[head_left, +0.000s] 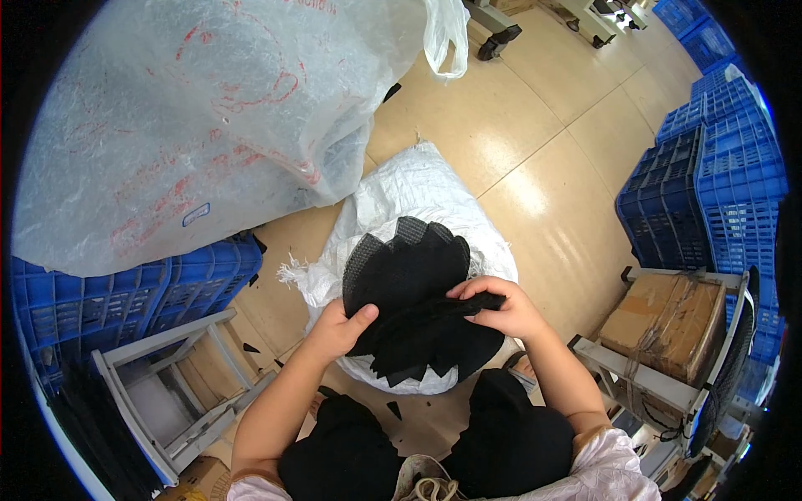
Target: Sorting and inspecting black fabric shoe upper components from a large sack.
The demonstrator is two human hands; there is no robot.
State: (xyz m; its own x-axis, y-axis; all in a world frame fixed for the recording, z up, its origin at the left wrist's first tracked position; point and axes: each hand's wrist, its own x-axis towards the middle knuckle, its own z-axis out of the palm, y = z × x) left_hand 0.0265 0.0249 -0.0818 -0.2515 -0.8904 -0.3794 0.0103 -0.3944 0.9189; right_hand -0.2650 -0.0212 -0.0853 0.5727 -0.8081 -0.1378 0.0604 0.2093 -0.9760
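Observation:
Between my hands is a stack of black fabric pieces (405, 275) with scalloped, partly mesh-like edges, fanned out above a white woven sack (409, 184). My left hand (341, 328) grips the left side of the stack, thumb on top and fingers hidden beneath. On the right, my right hand (501, 307) pinches a folded bunch of the same black fabric between thumb and fingers. The lower pieces spread out with jagged edges over the sack's near end.
A large translucent plastic bag (192, 125) covers blue crates (134, 292) at left. A grey metal frame (184, 376) stands below them. At right are stacked blue crates (743, 175) and a taped cardboard box (664, 326) on a frame. Black scraps lie on the tiled floor (535, 175).

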